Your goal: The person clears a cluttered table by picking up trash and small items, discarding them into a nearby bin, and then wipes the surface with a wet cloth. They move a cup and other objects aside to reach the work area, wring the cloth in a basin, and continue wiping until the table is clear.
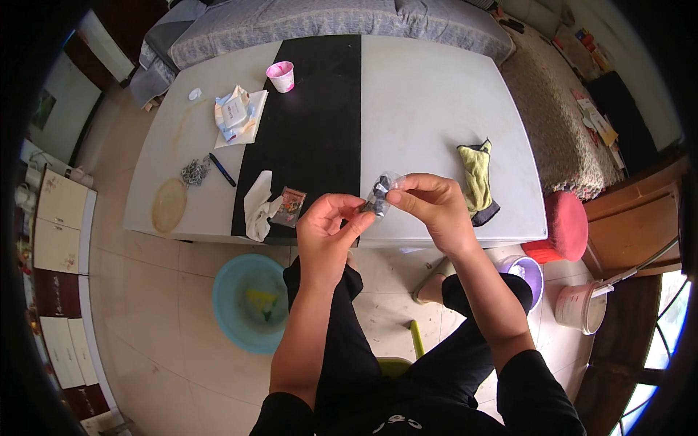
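Note:
A small clear plastic packet (380, 195) with dark pieces in it is held up over the table's near edge. My left hand (327, 227) pinches its lower left end between thumb and fingers. At the packet's right side, my right hand (438, 211) grips it the same way. What the dark pieces are cannot be made out. Just left of my left hand lie a small printed packet (292, 206) and a crumpled white tissue (258, 207). To the right of my right hand is a green and grey cloth (476, 178).
The grey table (425, 94) has a black central strip. On it are a pink-stained cup (281, 77), an opened wipes pack (235, 115), a pen (222, 170), a steel wool scourer (195, 172) and a round yellowish lid (169, 206). A blue basin (231, 320) and a red stool (567, 225) stand on the floor.

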Available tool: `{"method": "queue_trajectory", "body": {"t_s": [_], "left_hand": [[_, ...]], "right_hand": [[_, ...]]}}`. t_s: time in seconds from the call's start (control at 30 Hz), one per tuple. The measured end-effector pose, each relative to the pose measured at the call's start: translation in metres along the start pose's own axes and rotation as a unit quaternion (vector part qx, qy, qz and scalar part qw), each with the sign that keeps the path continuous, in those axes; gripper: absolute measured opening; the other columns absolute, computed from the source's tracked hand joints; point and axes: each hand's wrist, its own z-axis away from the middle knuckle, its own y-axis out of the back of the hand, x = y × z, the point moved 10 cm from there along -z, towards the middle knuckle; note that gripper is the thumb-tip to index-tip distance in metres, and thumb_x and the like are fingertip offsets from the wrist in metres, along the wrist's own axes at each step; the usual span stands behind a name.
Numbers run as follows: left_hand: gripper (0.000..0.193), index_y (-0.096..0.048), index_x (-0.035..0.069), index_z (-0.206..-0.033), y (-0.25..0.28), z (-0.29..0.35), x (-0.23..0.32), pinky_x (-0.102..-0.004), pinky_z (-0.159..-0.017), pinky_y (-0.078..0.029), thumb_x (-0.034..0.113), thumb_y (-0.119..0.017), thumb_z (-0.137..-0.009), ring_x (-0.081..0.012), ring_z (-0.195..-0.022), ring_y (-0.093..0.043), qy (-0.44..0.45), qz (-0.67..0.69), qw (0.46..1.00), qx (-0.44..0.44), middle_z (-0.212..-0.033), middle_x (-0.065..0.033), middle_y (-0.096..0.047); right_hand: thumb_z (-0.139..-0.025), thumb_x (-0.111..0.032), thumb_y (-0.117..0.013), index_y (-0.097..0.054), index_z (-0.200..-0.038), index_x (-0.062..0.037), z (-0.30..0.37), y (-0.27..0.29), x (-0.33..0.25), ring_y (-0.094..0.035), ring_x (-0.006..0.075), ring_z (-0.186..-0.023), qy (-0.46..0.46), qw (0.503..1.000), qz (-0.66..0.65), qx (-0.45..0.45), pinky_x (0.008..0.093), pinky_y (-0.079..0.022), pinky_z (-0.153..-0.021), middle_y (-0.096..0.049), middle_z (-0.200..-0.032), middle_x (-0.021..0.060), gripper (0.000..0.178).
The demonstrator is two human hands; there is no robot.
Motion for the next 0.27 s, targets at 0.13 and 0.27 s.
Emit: {"method": "queue_trajectory", "body": {"t_s": [0.13,0.27], "left_hand": [[0.025,-0.056,-0.003,-0.093,-0.002,0.003,0.006,-0.0214,-0.075,-0.044,-0.009,-0.064,-0.070,-0.0098,-0.081,-0.052,-0.023,-0.005,1.000,-0.001,-0.087,-0.0046,-0.056],[0.028,-0.056,-0.003,-0.096,-0.003,0.005,0.019,-0.0231,-0.079,-0.042,-0.008,-0.064,-0.070,-0.0108,-0.083,-0.050,-0.099,-0.054,0.994,-0.014,-0.088,-0.0044,-0.055]], "right_hand": [[-0.076,-0.005,-0.065,-0.065,-0.086,-0.0004,0.002,0.001,-0.011,-0.056,0.0120,-0.081,0.029,0.999,-0.025,0.005,0.0256,-0.044,-0.077,-0.063,-0.084,0.0056,0.010],[-0.077,-0.003,-0.063,-0.066,-0.088,-0.0043,0.006,-0.005,-0.028,-0.056,0.0152,-0.084,0.146,0.987,0.046,-0.045,0.0254,-0.044,-0.077,-0.062,-0.087,0.0075,0.012]]}}
